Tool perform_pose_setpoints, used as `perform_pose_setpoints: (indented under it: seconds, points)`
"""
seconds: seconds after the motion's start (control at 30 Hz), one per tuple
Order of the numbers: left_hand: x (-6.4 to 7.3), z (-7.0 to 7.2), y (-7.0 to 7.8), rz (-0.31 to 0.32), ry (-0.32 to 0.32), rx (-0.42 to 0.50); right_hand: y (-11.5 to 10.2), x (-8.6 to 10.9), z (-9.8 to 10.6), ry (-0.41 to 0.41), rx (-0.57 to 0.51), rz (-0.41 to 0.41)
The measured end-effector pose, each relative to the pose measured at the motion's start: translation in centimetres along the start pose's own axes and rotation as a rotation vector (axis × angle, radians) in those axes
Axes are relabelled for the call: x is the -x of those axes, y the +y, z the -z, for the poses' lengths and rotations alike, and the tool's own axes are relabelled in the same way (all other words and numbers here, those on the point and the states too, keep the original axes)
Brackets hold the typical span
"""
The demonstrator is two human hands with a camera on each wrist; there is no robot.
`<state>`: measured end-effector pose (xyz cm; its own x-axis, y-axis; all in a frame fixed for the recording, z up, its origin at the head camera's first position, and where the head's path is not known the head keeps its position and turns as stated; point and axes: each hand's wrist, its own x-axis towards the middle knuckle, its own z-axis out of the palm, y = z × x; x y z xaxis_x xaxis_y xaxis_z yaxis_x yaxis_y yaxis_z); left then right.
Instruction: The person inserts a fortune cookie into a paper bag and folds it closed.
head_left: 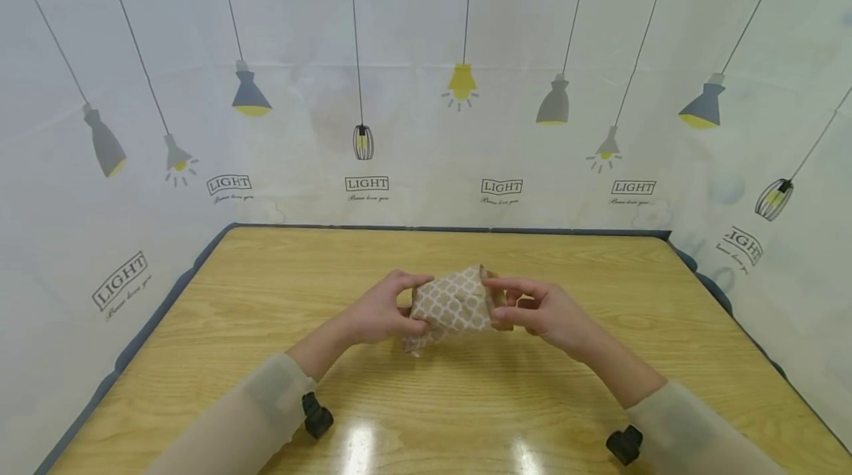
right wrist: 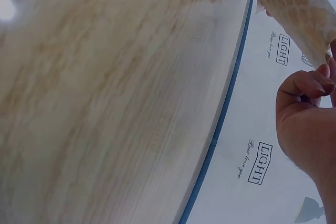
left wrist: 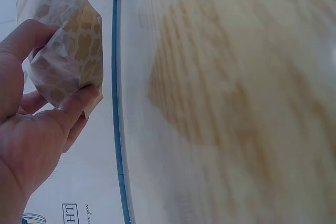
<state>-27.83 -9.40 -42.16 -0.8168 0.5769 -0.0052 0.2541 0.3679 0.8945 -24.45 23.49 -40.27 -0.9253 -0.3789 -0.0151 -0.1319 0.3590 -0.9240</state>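
Note:
A crinkled tan packet (head_left: 454, 302) with a white lattice pattern is held over the middle of the table, its outside looking like paper; what is inside cannot be seen. My left hand (head_left: 381, 310) grips its left end, thumb on the near side and fingers on the far side. At the other end, my right hand (head_left: 551, 312) pinches the brown edge between thumb and fingers. The left wrist view shows the packet's folded end (left wrist: 79, 45) between the left thumb and fingers. In the right wrist view the packet (right wrist: 299, 11) tapers towards the right fingertips.
The wooden table (head_left: 266, 268) has a dark blue edge along its back and sides. Behind it hangs a pale sheet (head_left: 413, 105) printed with lamps and the word LIGHT. Small black devices (head_left: 317, 416) are strapped at both wrists.

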Motion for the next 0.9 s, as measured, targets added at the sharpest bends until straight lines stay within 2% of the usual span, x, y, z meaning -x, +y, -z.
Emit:
perform_pose_setpoints:
  seconds: [0.23, 0.47, 0.57, 0.77, 0.9]
  points:
    - [0.05, -0.08, -0.26, -0.003, 0.002, 0.019, -0.01, -0.03, -0.12, 0.007, 0.017, 0.003]
    - [-0.12, 0.04, -0.82, -0.042, 0.032, 0.069, 0.00, 0.57, 0.34, 0.089, -0.083, 0.082]
    - [-0.06, 0.08, -0.78, -0.023, 0.069, 0.042, -0.05, 0.76, 0.51, 0.116, -0.097, 0.102]
    - [0.06, -0.07, -0.46, 0.014, 0.126, -0.006, -0.15, 0.77, 0.38, 0.140, -0.181, 0.061]
    - [-0.10, -0.47, -0.05, 0.016, 0.150, 0.003, -0.14, 0.69, -0.14, 0.094, -0.210, 0.047]
